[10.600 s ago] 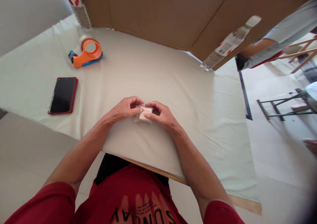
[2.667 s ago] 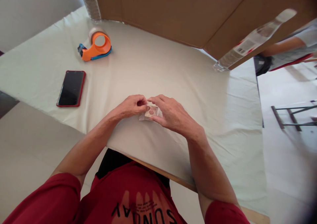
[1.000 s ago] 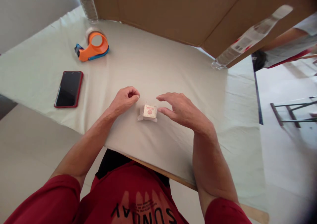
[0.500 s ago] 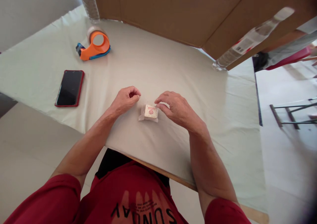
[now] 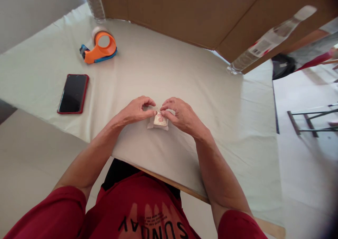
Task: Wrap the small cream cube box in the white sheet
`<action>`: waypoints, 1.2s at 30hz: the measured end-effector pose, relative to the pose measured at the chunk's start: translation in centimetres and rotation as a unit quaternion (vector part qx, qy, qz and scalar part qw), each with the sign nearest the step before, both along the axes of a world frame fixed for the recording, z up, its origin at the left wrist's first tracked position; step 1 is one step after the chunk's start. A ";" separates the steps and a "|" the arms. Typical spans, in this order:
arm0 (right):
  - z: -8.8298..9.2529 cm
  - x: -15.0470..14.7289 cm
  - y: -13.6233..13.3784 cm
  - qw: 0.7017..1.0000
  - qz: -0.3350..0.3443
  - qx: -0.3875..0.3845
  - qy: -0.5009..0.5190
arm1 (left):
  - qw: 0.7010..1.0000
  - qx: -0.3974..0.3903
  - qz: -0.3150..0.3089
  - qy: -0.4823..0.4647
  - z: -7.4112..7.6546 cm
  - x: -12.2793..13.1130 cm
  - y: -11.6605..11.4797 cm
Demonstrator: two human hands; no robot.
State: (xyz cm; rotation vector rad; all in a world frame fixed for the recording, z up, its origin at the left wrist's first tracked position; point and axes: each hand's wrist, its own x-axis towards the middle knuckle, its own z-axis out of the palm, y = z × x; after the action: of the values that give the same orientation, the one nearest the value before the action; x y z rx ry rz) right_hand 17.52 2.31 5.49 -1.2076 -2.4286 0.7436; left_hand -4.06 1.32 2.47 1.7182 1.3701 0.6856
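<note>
A small, pale, square block [image 5: 160, 119] with a red printed mark lies on the cloth close in front of me. Thin whitish wrapping [image 5: 165, 127] sticks out around its near side. My left hand [image 5: 138, 109] reaches in from the left, its thumb tip on the block's far left corner and its forefinger just beyond. From the right, my right hand [image 5: 178, 114] has its thumb on the far edge of the top and its forefinger curled behind. Both hands pinch at this far edge; the wrapping between the fingertips is mostly hidden.
An orange and blue tape dispenser [image 5: 101, 50] and a phone in a red case [image 5: 73, 93] lie to the left. Cardboard [image 5: 171, 13] stands along the back, with a clear bottle [image 5: 96, 6] at its left and another bottle [image 5: 264, 45] at its right. A person's arm [image 5: 303, 42] shows beyond.
My left hand has moved right onto the block, its thumb stretching out from a closed pinch. The right hand has shifted slightly left along the far edge. The block stays in place.
</note>
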 end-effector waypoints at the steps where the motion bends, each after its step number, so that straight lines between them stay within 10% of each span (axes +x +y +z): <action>1: -0.1 0.0 0.1 1.000 0.000 -0.005 0.002 | 1.000 -0.002 -0.011 0.004 0.0 0.0 0.0; 18: -1.4 -0.7 0.4 0.997 -0.064 -0.027 0.039 | 0.990 0.033 -0.125 0.051 0.0 0.3 -0.5; 36: -2.5 0.0 1.6 0.965 -0.169 0.034 0.197 | 0.995 -0.033 -0.077 -0.048 -0.7 0.9 -0.8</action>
State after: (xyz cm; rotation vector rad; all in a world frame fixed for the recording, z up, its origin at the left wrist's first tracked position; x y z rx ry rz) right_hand 17.52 3.94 2.94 -1.2630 -1.8518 0.7090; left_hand -3.17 0.49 1.76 1.6964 1.1687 0.6217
